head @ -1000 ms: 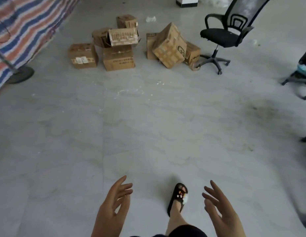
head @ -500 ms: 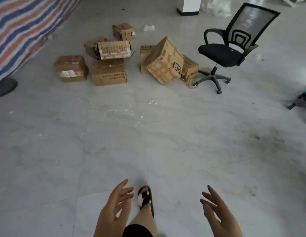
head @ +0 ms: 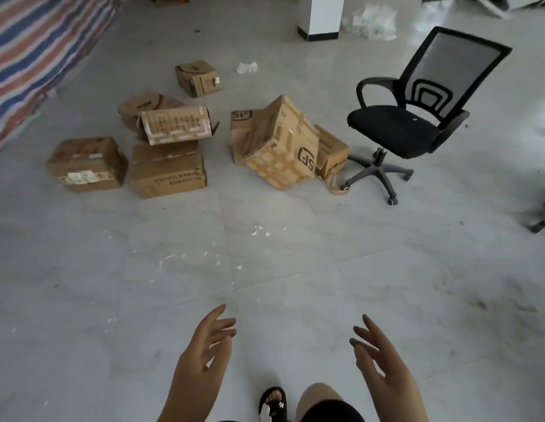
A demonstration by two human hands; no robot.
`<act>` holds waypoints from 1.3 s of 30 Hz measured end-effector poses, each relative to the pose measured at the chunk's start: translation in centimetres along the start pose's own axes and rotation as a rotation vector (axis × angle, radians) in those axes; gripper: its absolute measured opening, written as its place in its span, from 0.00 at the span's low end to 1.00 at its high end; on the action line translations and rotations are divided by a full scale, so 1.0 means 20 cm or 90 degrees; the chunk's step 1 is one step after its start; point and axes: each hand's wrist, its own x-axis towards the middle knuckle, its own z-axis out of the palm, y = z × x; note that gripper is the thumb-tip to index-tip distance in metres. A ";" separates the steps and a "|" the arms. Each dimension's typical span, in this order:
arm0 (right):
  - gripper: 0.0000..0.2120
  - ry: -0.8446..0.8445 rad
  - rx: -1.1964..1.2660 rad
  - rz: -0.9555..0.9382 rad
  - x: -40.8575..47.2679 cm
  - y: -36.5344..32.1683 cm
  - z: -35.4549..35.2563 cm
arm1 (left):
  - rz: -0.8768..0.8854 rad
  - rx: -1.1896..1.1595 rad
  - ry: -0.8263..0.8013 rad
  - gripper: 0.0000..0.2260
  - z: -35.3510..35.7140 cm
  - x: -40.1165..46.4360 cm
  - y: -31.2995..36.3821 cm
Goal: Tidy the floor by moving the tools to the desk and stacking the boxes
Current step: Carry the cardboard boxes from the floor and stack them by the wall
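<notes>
I saw pale tiled floor (head: 265, 254) with scattered cardboard boxes (head: 169, 170) beside a black office chair (head: 396, 129). Left hand (head: 201, 363) and right hand (head: 384, 370) hung released, grasping nothing.

Dim, flat daylight fills the room, brightest at the upper right of the frame, where the glossy floor (head: 448, 269) throws back a pale glare. Shadows are soft: a faint one sits under the office chair (head: 417, 117) and the boxes (head: 274, 144). Colours look washed and grey. Wide-angle distortion bends tile lines and stretches the edges. Fine detail is slightly smeared, most at the lower corners.
</notes>
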 end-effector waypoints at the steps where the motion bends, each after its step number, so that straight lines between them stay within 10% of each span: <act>1: 0.24 0.002 -0.006 0.005 0.10 -0.03 0.02 | -0.008 0.002 -0.001 0.20 0.01 0.09 0.01; 21: 0.22 -0.158 -0.064 -0.036 2.57 -0.65 0.27 | -0.069 -0.059 0.122 0.15 0.54 2.22 0.40; 39: 0.24 -0.117 -0.131 0.058 4.13 -1.05 1.33 | -0.155 0.056 -0.016 0.17 0.11 4.34 0.39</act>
